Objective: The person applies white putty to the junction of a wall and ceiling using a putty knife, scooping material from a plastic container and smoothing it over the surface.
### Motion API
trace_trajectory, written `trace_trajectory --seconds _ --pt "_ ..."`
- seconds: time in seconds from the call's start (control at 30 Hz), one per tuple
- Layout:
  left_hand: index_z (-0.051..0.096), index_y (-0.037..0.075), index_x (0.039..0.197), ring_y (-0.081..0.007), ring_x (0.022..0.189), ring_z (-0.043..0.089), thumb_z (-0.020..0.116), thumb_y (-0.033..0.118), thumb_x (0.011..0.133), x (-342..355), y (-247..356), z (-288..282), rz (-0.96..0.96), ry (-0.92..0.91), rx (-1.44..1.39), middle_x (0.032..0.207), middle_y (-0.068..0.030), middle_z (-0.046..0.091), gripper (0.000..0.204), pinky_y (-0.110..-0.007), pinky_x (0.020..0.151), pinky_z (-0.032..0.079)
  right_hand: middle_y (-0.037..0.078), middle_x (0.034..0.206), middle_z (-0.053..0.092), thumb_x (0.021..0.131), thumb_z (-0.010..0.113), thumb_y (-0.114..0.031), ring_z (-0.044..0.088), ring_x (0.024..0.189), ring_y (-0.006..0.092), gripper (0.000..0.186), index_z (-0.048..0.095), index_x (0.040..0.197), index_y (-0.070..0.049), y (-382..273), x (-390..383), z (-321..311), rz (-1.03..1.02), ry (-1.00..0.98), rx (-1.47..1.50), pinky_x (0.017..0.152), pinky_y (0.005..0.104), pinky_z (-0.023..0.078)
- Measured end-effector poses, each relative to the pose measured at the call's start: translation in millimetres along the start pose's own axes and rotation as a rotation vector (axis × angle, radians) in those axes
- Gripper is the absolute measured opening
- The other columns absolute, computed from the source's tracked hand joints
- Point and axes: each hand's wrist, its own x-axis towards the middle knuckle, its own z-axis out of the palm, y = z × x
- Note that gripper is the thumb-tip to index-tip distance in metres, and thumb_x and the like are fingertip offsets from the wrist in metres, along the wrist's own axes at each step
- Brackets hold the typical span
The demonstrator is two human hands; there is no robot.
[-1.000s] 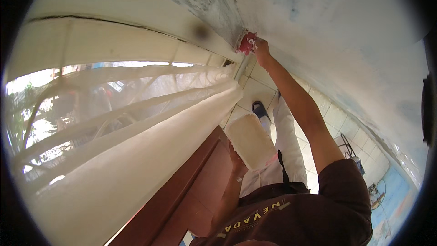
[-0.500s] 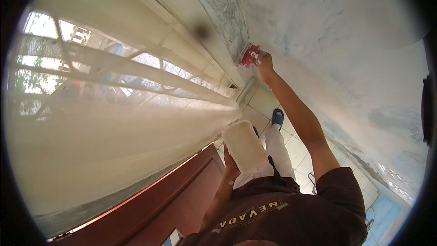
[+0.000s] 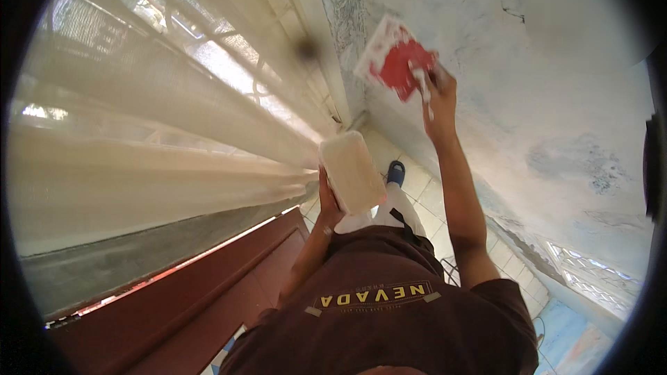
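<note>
My right hand (image 3: pixel 438 97) is closed on a red plastic spreader (image 3: pixel 401 62) smeared with white paste, raised in front of the grey, patchy wall corner; whether it touches the wall I cannot tell. White paste also coats my fingers. My left hand (image 3: pixel 328 194) grips the side of a cream rectangular plastic container (image 3: pixel 353 170), held low beside the sheer curtain.
A sheer curtain (image 3: pixel 125 160) over a barred window fills the left. A mottled white wall (image 3: pixel 535 83) rises at right. Below are a dark red wooden panel (image 3: pixel 174 298), a tiled floor (image 3: pixel 424 201), my blue sandal (image 3: pixel 395 172) and some dark cables (image 3: pixel 450 271) near the wall's foot.
My right hand has pulled the spreader back from the deep corner, higher in view and nearer. The container in my left hand appears higher, and the view has shifted over the curtain and wall.
</note>
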Motion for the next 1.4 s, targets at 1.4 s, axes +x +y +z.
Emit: trace_trajectory --seconds 1.4 --pt "0.046 0.014 0.149 -0.0219 0.121 0.06 0.031 0.081 0.097 36.2 -41.0 53.7 -0.053 -0.197 -0.017 0.135 -0.0055 0.06 0.086 -0.04 0.104 0.051 0.023 0.083 0.069 0.096 0.06 -0.013 0.068 0.074 0.045 0.018 0.06 0.109 0.0 12.0 -149.5 10.3 -0.144 -0.46 -0.934 0.065 0.0531 0.053"
